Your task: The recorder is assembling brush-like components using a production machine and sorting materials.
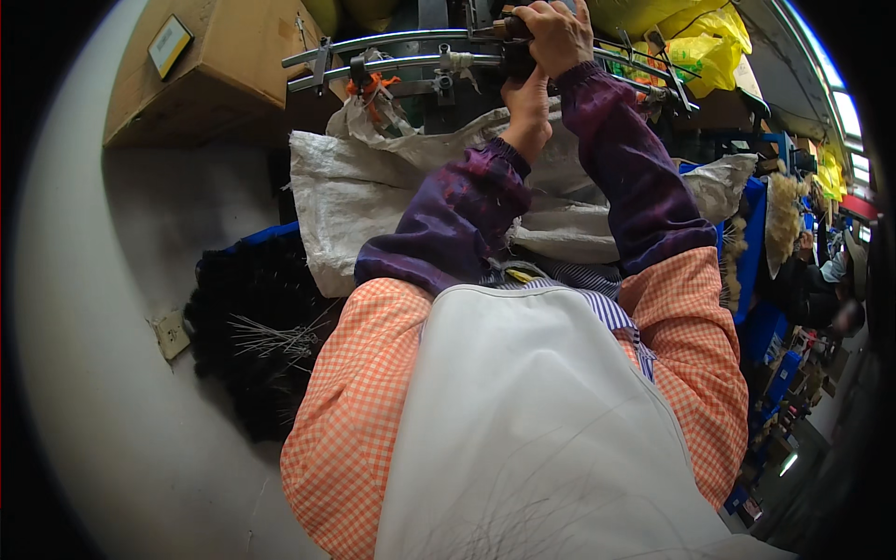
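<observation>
Arms [644, 177] were extended to rails [406, 63], right hand [562, 39] held just beyond left hand [528, 105]; neither grip could be discerned.

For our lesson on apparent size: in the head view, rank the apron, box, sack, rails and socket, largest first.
1. Apron, nearest the camera
2. Box and sack: too alike to rank; sleeves partly hide the sack
3. Rails
4. Socket

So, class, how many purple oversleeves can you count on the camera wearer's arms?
2: the left oversleeve leads up toward the left hand, and the right oversleeve leads up toward the right hand. Both show clearly.
</observation>
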Demonstrator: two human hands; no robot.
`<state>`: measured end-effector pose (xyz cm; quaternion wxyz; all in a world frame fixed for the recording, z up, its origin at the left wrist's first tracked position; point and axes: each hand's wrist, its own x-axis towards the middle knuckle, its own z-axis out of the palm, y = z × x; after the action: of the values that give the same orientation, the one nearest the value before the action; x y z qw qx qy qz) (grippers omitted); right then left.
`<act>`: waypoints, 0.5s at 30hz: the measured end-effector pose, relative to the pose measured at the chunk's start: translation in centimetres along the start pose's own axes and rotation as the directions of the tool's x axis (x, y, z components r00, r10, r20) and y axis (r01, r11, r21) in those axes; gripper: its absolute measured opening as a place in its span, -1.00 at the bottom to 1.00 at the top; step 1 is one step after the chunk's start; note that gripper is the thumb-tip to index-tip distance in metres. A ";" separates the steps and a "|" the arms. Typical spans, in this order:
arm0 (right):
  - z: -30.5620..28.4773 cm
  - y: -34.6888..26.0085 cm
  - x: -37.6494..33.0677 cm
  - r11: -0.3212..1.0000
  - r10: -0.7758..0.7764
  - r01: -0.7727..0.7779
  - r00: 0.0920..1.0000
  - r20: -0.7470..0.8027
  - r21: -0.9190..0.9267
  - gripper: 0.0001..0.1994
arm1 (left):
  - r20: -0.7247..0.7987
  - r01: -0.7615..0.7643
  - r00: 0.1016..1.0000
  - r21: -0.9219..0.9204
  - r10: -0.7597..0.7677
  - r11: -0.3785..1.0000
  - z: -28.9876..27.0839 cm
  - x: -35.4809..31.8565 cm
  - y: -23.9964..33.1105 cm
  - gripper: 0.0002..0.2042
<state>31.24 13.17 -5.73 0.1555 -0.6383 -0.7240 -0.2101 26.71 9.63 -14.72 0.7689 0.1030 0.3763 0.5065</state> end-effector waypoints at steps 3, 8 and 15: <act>0.1 -1.0 0.6 0.998 0.041 -0.043 0.997 0.063 0.035 -0.84 | -0.013 0.003 1.000 -0.012 -0.003 1.000 -0.5 -0.4 1.2 -0.62; 0.6 -1.8 1.1 1.000 0.000 -0.001 0.999 0.036 0.013 -0.84 | -0.045 0.004 0.999 -0.014 -0.004 1.000 -1.0 -0.9 2.6 -0.60; 0.7 -2.2 1.6 0.999 0.010 -0.013 0.995 0.096 0.031 -0.86 | -0.007 -0.037 0.999 -0.013 0.037 0.999 -1.6 -0.3 2.5 -0.62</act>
<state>28.86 14.65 -5.79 0.1319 -0.6494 -0.7300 -0.1671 23.80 10.13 -14.32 0.7587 0.1033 0.3739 0.5234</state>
